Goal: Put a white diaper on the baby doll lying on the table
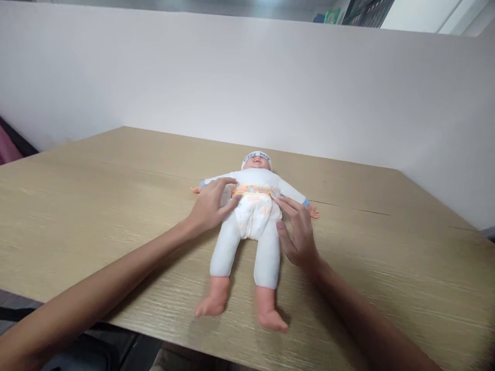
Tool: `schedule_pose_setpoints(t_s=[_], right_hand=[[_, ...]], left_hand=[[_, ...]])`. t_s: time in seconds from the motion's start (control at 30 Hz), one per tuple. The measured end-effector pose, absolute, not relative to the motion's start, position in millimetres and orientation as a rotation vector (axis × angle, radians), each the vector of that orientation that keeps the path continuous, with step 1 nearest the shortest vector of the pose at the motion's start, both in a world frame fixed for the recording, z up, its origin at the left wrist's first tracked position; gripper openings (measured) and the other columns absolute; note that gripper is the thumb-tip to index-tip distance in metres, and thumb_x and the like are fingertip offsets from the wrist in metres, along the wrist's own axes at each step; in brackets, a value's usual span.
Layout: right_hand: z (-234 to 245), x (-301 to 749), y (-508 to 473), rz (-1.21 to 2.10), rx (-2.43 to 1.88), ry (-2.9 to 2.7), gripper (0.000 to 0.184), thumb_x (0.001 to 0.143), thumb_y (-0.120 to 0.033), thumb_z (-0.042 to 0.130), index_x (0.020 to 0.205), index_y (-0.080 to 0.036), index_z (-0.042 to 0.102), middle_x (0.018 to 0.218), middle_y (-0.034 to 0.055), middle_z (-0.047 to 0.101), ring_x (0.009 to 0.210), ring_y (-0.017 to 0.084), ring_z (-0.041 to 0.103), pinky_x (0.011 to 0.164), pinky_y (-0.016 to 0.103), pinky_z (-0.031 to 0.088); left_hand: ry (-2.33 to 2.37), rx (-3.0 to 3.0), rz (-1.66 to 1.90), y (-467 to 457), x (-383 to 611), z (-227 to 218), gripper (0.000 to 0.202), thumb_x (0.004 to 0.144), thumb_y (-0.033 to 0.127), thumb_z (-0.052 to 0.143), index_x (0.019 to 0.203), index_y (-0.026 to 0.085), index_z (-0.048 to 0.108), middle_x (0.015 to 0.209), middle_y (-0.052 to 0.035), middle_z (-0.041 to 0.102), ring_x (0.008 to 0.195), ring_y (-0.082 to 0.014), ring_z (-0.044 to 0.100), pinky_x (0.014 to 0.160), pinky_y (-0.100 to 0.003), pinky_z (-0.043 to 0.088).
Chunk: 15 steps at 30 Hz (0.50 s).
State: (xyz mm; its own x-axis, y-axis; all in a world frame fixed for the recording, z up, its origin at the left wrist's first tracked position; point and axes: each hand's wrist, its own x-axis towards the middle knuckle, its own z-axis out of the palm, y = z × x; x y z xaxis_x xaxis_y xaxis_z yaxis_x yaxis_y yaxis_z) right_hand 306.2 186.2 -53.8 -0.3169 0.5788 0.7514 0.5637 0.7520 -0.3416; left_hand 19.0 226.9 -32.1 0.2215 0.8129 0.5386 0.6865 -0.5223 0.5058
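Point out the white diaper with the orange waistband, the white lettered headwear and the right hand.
White diaper with orange waistband (252,214): head view, front panel.
White lettered headwear (257,154): head view, front band.
Right hand (303,236): head view, back of the hand.

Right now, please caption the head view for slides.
Left hand and right hand flank a diapered doll lying on a table.

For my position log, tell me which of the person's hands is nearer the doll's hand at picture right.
Right. The right hand is close to the doll's hand, slightly nearer the camera; the left hand is across the diaper, on the doll's other side.
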Motion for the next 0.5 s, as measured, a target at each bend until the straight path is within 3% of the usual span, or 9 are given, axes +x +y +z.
schedule_pose_setpoints(t_s=[0.1, 0.23, 0.5], right_hand=[[-41.2, 296.5, 181.2, -0.013, -0.839, -1.985, 0.033, 0.11, -0.026, 0.055, 0.142, -0.029, 0.065, 0.13, 0.0123, 0.074, 0.123, 0.034, 0.069, 0.108, 0.056, 0.055], [-8.8, 265.6, 189.4, 0.057, -0.844, -2.037, 0.015, 0.11, -0.028, 0.057, 0.119, -0.027, 0.069, 0.099, 0.007, 0.069, 0.096, 0.028, 0.069, 0.09, 0.046, 0.056], [27.8, 213.7, 230.3, 0.099, -1.193, -2.427, 0.02, 0.105, -0.041, 0.07, 0.118, -0.027, 0.075, 0.112, 0.0061, 0.073, 0.098, 0.026, 0.069, 0.08, 0.037, 0.048]], left_hand=[[1.628, 2.296, 1.065, 223.7, -19.1, -52.5, 0.035, 0.107, 0.047, 0.055, 0.131, 0.023, 0.062, 0.137, -0.0138, 0.072, 0.132, -0.0365, 0.062, 0.113, -0.052, 0.047], [1.73, 2.286, 0.844, 228.0, -40.3, -64.3, 0.03, 0.101, 0.052, 0.06, 0.109, 0.023, 0.062, 0.116, -0.0154, 0.073, 0.116, -0.0377, 0.064, 0.105, -0.053, 0.05], [1.648, 1.946, 0.938, 233.8, -40.4, -66.2, 0.034, 0.082, 0.049, 0.075, 0.072, 0.027, 0.052, 0.074, -0.0061, 0.06, 0.085, -0.033, 0.061, 0.085, -0.045, 0.048]])
